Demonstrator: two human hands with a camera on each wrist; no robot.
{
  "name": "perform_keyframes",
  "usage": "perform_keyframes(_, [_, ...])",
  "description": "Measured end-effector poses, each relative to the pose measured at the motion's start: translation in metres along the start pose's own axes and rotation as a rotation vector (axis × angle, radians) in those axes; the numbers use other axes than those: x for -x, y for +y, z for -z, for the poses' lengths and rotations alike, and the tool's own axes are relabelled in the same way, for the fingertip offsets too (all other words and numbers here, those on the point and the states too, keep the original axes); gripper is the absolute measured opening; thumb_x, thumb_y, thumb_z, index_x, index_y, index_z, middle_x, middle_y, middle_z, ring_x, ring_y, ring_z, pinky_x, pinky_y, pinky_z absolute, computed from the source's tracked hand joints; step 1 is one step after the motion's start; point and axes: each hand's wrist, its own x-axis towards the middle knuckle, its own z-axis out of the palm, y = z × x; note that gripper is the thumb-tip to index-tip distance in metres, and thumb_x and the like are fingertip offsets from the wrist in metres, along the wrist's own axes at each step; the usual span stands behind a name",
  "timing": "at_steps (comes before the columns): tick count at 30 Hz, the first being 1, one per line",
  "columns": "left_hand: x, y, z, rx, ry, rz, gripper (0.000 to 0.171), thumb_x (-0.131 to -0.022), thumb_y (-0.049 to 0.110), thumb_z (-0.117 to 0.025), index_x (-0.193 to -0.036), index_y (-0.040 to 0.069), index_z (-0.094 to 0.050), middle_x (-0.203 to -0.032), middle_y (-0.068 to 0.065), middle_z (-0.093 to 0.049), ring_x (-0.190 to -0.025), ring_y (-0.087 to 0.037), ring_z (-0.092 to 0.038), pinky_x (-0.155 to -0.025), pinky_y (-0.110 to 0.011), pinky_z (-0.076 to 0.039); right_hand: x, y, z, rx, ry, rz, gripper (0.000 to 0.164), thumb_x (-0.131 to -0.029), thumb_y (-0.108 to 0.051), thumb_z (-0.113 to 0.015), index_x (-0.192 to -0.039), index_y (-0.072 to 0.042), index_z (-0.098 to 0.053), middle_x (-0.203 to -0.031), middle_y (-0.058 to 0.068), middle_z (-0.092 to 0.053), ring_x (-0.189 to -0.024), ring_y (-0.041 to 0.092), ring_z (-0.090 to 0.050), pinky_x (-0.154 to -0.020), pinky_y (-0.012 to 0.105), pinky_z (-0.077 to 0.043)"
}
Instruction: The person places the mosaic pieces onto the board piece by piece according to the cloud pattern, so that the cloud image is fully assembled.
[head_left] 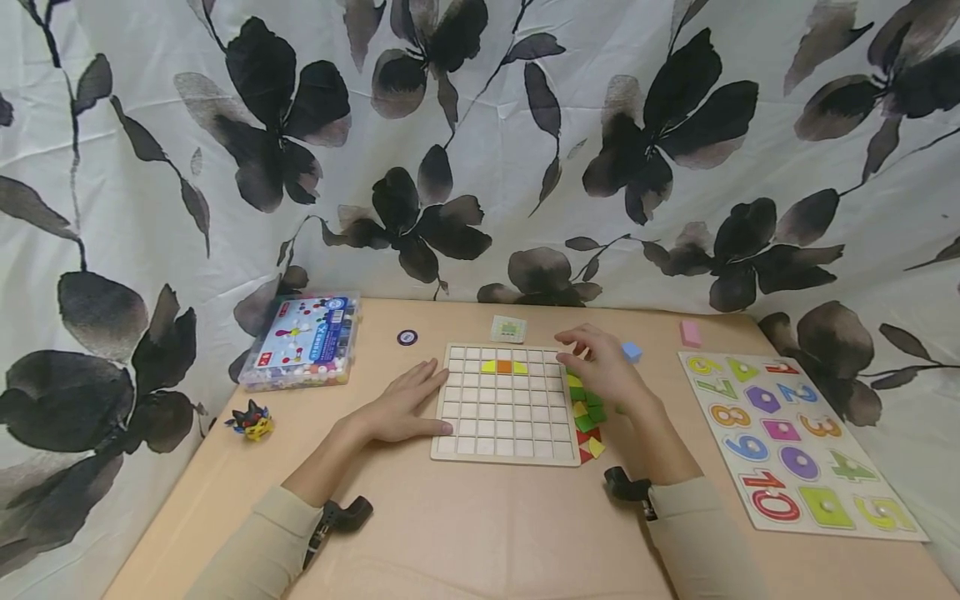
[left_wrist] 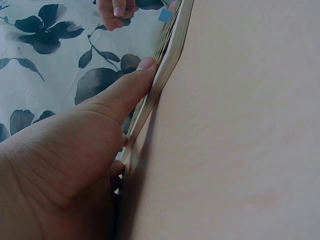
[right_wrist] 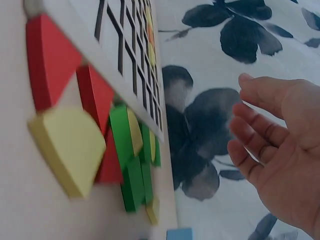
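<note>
A white wooden grid board (head_left: 504,421) lies on the table, with an orange piece (head_left: 505,367) between two yellow pieces in an upper row. My left hand (head_left: 405,404) rests at the board's left edge, its thumb (left_wrist: 132,82) extended on the rim. Over the upper right corner hovers my right hand (head_left: 603,362), its fingers loosely bent. Nothing shows between those fingers in the right wrist view. Along the board's right side lie loose green blocks (head_left: 592,414), red blocks (right_wrist: 52,60) and yellow blocks (right_wrist: 70,150); my right hand and forearm partly cover this area.
A number puzzle board (head_left: 765,404) lies on the right. Behind are a small patterned card (head_left: 509,329), a dark round token (head_left: 407,337), a blue block (head_left: 632,352) and a pink block (head_left: 690,333). A clear bead box (head_left: 303,337) and small figure (head_left: 251,421) stand left.
</note>
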Motion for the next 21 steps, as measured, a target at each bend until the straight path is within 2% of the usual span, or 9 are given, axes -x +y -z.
perform_keyframes(6, [0.001, 0.001, 0.000, 0.010, 0.004, -0.001, 0.102, -0.091, 0.065, -0.069, -0.167, 0.013, -0.024, -0.176, -0.018, -0.006, -0.163, -0.039, -0.003, -0.129, -0.063, -0.009, 0.005, 0.013, 0.013, 0.012, -0.013, -0.019, 0.034, -0.100, -0.021, -0.071, -0.133, -0.013, -0.069, -0.128, 0.011, -0.068, -0.102, 0.024, -0.057, -0.085, 0.038, -0.051])
perform_keyframes(15, [0.000, 0.000, 0.000, -0.001, 0.004, 0.002, 0.103, -0.091, 0.067, -0.068, -0.167, 0.014, -0.023, -0.176, -0.017, -0.005, -0.163, -0.039, -0.002, -0.129, -0.062, -0.008, 0.009, 0.034, 0.026, 0.044, -0.091, -0.082, 0.034, -0.101, -0.016, -0.067, -0.134, -0.007, -0.068, -0.123, 0.014, -0.068, -0.103, 0.027, -0.055, -0.080, 0.033, -0.050])
perform_keyframes(21, [0.000, 0.001, 0.001, -0.003, 0.006, -0.004, 0.103, -0.091, 0.067, -0.068, -0.167, 0.014, -0.023, -0.176, -0.017, -0.005, -0.163, -0.039, -0.003, -0.130, -0.062, -0.009, 0.012, 0.042, 0.031, 0.076, -0.142, -0.118, 0.033, -0.101, -0.012, -0.066, -0.132, -0.002, -0.068, -0.120, 0.017, -0.069, -0.102, 0.028, -0.057, -0.081, 0.034, -0.049])
